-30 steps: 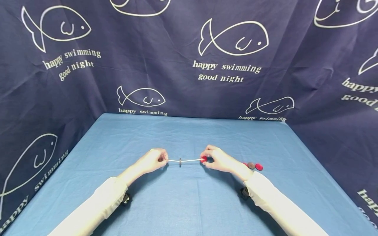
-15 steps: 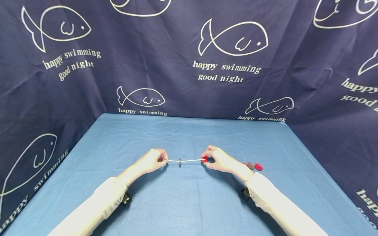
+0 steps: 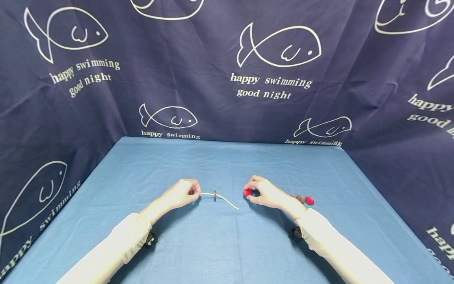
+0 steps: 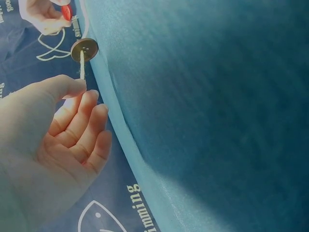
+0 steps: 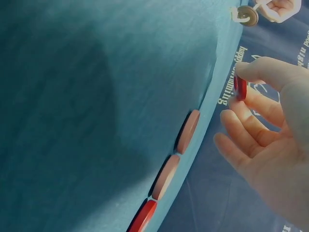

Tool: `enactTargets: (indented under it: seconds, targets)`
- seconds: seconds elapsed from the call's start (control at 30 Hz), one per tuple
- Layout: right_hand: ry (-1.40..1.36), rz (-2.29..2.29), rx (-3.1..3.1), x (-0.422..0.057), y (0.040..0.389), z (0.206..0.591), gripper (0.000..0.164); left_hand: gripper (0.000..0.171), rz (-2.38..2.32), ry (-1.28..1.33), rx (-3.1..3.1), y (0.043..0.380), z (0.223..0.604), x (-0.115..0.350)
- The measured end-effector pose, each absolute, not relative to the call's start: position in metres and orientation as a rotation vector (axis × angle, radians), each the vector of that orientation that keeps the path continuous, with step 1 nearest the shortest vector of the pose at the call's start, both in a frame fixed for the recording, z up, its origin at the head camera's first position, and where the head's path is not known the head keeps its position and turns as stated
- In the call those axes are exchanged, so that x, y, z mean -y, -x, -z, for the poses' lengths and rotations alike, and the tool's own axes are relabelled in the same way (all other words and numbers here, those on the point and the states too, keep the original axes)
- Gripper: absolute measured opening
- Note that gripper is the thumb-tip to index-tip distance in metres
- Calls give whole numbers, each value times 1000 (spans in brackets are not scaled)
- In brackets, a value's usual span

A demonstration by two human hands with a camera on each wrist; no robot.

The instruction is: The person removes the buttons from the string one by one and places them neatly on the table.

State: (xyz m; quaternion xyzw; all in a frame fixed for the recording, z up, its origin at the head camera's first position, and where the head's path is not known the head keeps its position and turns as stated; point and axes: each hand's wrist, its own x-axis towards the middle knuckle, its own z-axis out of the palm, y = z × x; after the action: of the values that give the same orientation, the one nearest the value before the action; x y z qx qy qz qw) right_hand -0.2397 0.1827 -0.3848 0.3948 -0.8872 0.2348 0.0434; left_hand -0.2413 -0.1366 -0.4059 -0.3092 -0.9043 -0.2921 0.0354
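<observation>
A white string [image 3: 229, 202] is pinched at one end between the thumb and forefinger of my left hand [image 3: 185, 192]. A round brown button [image 4: 84, 50] with small holes is threaded on it, a short way from the fingertips. Beyond the button, the loose end of the string sags toward the table. My right hand [image 3: 265, 193] holds a red button [image 5: 240, 88] on edge between thumb and forefinger, and its other fingers are loosely bent. A gap separates this red button from the string's loose end.
On the blue cloth-covered table [image 3: 227, 244], a row of buttons lies near the right wrist: a brown one [image 3: 300, 199], a red one [image 3: 309, 200] and another [image 5: 188, 131] partly hidden by the arm in the head view. A navy fish-print curtain [image 3: 220, 79] surrounds the table.
Earlier the string ran straight from the left hand to the red button in the right. Now its right end has come free and dropped, and the right hand has shifted slightly right.
</observation>
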Motion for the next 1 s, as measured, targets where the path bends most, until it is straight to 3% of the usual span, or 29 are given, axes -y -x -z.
enactTargets:
  seconds: [1.0]
  targets:
    - [-1185,-717,2778,-203,237,389,19,10,888,956,2798,241,407,136]
